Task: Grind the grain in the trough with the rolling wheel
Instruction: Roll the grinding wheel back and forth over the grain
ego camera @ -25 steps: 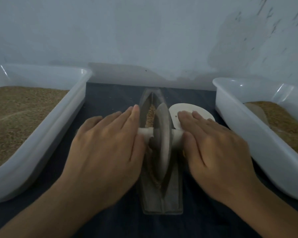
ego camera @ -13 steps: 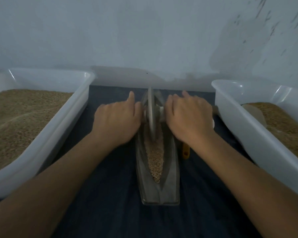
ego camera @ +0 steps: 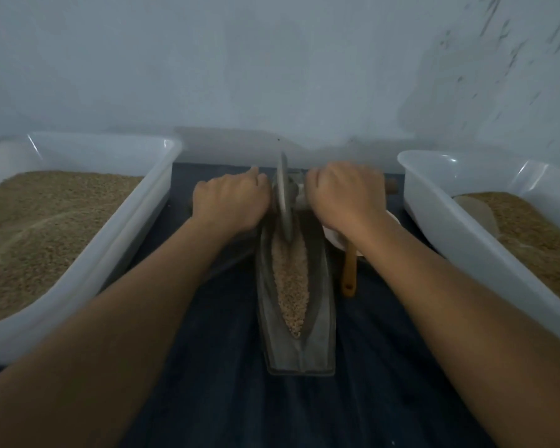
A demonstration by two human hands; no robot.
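A long grey stone trough (ego camera: pixel 317 324) lies lengthwise on the dark cloth, with a strip of tan grain (ego camera: pixel 291 282) along its groove. The thin grey rolling wheel (ego camera: pixel 283 195) stands upright at the trough's far end. Its wooden axle (ego camera: pixel 392 188) pokes out past my right hand. My left hand (ego camera: pixel 230 205) covers the axle left of the wheel, and its fingers curl over it. My right hand (ego camera: pixel 346 198) grips the axle on the right side in the same way. Both arms are stretched forward.
A large white tub (ego camera: pixel 117 240) of grain stands on the left. A second white tub (ego camera: pixel 440 221) of grain on the right holds a pale scoop (ego camera: pixel 476 211). Right of the trough lie a white dish (ego camera: pixel 332 237) and a wooden handle (ego camera: pixel 349 273). A wall rises close behind.
Both hands have rolled the wheel from the trough's middle to its far end. The grain in the near part of the groove is now uncovered. My fingers went from flat to curled.
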